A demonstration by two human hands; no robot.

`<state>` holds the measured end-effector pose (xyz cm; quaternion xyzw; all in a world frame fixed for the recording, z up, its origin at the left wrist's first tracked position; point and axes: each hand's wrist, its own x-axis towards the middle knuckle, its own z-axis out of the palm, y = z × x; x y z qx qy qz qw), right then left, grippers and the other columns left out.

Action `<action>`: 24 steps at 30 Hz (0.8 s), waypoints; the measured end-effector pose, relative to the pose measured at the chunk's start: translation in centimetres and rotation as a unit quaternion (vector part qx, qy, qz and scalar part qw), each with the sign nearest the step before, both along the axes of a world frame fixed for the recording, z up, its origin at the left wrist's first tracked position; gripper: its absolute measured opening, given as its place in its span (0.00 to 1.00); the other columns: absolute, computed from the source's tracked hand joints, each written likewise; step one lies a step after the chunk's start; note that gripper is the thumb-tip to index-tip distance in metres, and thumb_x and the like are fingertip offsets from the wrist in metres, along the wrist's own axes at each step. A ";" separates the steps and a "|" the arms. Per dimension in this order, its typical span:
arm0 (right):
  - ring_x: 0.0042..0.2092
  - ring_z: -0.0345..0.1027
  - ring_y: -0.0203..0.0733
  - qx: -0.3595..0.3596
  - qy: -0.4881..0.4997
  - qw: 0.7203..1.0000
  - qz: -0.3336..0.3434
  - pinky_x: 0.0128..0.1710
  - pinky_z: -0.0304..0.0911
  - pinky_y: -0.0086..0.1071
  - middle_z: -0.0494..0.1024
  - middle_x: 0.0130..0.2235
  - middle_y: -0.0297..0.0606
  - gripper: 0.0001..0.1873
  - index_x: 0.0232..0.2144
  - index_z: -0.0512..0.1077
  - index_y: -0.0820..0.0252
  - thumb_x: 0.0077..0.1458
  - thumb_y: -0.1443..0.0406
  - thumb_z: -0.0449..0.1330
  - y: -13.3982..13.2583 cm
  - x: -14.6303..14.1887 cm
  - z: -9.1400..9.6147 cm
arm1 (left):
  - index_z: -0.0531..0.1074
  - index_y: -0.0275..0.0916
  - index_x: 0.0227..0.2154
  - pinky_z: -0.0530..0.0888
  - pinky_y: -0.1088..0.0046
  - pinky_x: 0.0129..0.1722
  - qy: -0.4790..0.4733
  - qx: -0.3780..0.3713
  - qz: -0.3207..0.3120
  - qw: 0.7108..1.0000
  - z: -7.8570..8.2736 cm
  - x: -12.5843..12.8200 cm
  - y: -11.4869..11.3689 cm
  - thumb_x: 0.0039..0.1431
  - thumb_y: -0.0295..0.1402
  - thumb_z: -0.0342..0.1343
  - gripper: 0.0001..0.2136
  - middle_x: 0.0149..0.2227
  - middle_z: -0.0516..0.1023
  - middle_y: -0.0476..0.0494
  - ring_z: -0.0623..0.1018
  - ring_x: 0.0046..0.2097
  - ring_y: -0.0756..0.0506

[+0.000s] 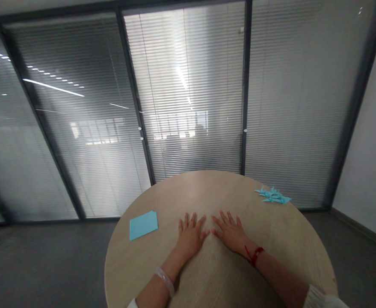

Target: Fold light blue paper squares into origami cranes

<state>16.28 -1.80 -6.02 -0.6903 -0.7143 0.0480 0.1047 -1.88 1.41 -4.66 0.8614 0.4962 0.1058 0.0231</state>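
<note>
Left grip (190,236) and right grip (230,234) rest flat and palm down, open and holding nothing, fingers spread and thumbs just beside each other, near the middle of a round, pale wood-grain desk (207,192); a white band (164,281) circles the left wrist, a red cord (255,256) the right. Off to the left, apart from the left grip, a blue sheet (143,225) lies flat near the desk's edge, thin paper that looks light and soft, likely to slide at a touch and awkward to pinch from the smooth top, so its edge or its slightly turned far corner seems the best hold. Well to the right, close to the far rim, folded blue pieces (273,195) sit in a small spiky heap, their exact shapes hard to tell; they look feather-light and easily crushed, better lifted by a single point than squeezed. Both lie close enough to the curved rim that a careless push could send them over, with wide stretches of desk between them and the grips. Beyond stand a glass partition (245,85) with lowered blinds (188,85) and a grey floor (46,256)
</note>
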 end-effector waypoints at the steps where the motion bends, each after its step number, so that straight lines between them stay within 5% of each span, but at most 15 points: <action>1: 0.66 0.35 0.63 -0.016 -0.001 1.000 0.001 0.58 0.35 0.62 0.45 0.67 0.46 0.32 0.63 0.51 0.47 0.60 0.46 0.40 0.0 0.1 -0.2 | 0.52 0.53 0.62 0.45 0.42 0.60 0.012 -0.011 -0.003 1.000 0.0 -0.1 -0.1 0.61 0.52 0.38 0.28 0.66 0.50 0.41 0.45 0.66 0.29; 7: 0.67 0.30 0.63 -0.049 0.000 0.999 0.006 0.58 0.31 0.63 0.40 0.68 0.45 0.34 0.64 0.46 0.46 0.60 0.45 0.35 -0.1 0.2 -0.3 | 0.52 0.55 0.62 0.41 0.37 0.57 0.027 -0.081 -0.003 0.996 0.6 -0.5 -0.4 0.59 0.58 0.31 0.31 0.67 0.46 0.41 0.42 0.66 0.27; 24: 0.67 0.28 0.62 -0.063 0.001 0.998 0.005 0.59 0.29 0.63 0.38 0.68 0.44 0.34 0.65 0.44 0.46 0.60 0.45 0.35 0.1 0.2 -0.2 | 0.50 0.54 0.63 0.40 0.36 0.57 0.033 -0.083 -0.004 0.996 0.4 -0.5 -0.2 0.58 0.58 0.30 0.31 0.67 0.45 0.40 0.41 0.66 0.27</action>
